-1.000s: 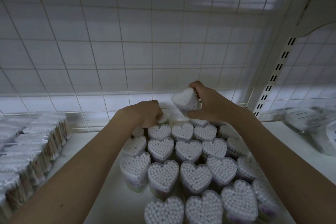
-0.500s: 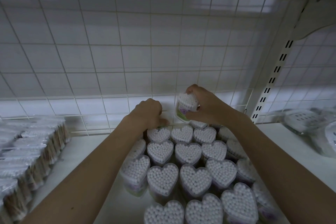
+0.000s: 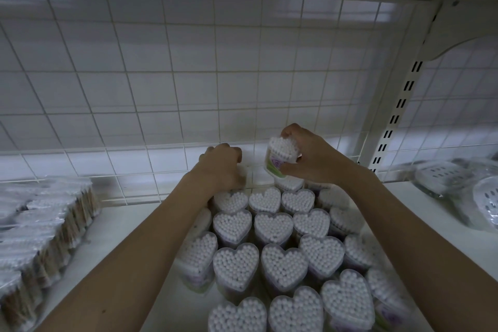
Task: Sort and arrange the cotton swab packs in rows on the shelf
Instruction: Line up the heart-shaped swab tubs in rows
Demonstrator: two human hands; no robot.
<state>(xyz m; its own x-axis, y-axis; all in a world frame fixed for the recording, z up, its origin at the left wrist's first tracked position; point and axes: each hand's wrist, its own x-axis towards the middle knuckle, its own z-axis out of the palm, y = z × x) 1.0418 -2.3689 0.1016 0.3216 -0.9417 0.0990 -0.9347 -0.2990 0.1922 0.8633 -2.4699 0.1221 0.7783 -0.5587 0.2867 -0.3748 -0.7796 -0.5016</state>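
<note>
White shelf [image 3: 129,226]: heart-shaped swab packs [image 3: 272,226] in rows mid, bagged swabs [image 3: 40,226] left, wrapped items [image 3: 458,191] right.

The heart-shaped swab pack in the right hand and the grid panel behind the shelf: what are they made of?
Heart-shaped swab pack: seemingly clear glossy plastic, since the swabs show through its wall. White grid back panel: probably painted metal wire, judging by its thin, straight, evenly crossed bars; the finish looks matte.

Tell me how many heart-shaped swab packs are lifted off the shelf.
1: the pack pinched in the right hand, tilted above the back row. The left hand curls low at the back row and may hide another.
</note>
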